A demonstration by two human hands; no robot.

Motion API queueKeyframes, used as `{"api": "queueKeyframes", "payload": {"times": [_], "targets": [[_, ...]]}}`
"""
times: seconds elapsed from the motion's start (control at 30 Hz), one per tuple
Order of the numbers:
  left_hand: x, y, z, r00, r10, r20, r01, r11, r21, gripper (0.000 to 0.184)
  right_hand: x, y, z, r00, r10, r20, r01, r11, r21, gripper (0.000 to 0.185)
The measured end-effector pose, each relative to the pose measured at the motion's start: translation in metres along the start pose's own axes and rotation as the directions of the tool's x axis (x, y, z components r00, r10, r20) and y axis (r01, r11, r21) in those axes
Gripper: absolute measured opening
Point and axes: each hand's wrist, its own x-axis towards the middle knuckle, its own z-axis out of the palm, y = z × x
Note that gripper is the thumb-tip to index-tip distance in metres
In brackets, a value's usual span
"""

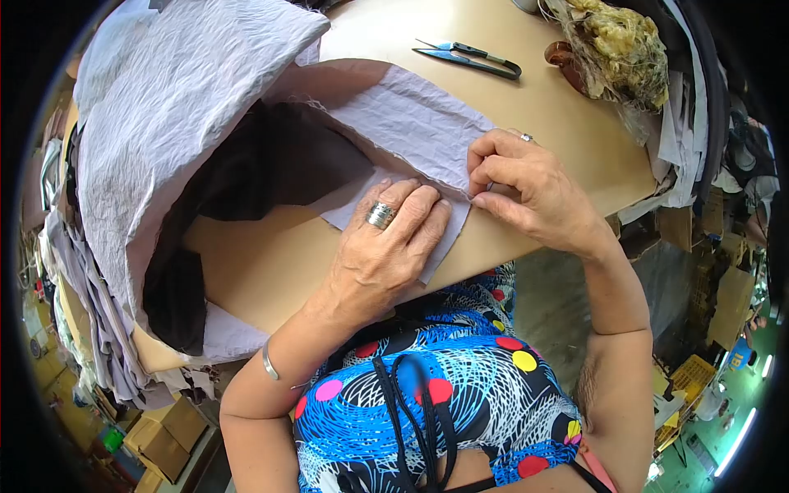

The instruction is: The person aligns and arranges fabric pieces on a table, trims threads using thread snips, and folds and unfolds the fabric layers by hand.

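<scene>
A light lavender-grey fabric piece point(419, 119) with a seam along its edge lies across the tan table point(263, 255). My left hand point(394, 234), wearing a wide silver ring, rests flat on the fabric below the seam, fingers slightly bent and side by side. At the seam's right end, my right hand point(526, 185) pinches the fabric edge between thumb and fingertips. The fabric joins a larger wrinkled grey panel point(189, 90) that arches up at the left, with dark brown cloth point(271, 156) inside its fold.
Black thread snips point(468, 60) lie on the table beyond my right hand. A tangled yellowish thread bundle point(620, 49) sits at the back right. Layered cloths point(103, 304) hang at the left edge. Cardboard boxes point(168, 435) stand on the floor at lower left.
</scene>
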Motion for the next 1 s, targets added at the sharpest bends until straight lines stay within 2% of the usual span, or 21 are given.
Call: {"api": "queueKeyframes", "payload": {"times": [0.37,0.67,0.87,1.0], "targets": [[0.009,0.000,-0.005,0.998,-0.053,0.036,0.051,0.997,0.055,0.053,0.000,-0.005,0.006,0.998,0.024,-0.063,-0.029,0.997,-0.076,0.007],[0.008,-0.004,-0.005,0.998,0.005,0.059,-0.012,0.993,0.114,0.049,0.002,-0.007,0.006,0.998,0.038,-0.053,-0.042,0.996,-0.081,0.007],[0.014,0.001,-0.006,0.984,-0.123,0.125,0.105,0.984,0.141,0.043,0.002,-0.007,0.007,0.998,0.033,-0.059,-0.038,0.994,-0.098,0.007],[0.010,0.000,-0.002,0.996,-0.040,0.076,0.025,0.982,0.185,0.045,0.002,-0.002,0.007,0.997,-0.029,-0.065,0.021,0.993,-0.120,0.009]]}}
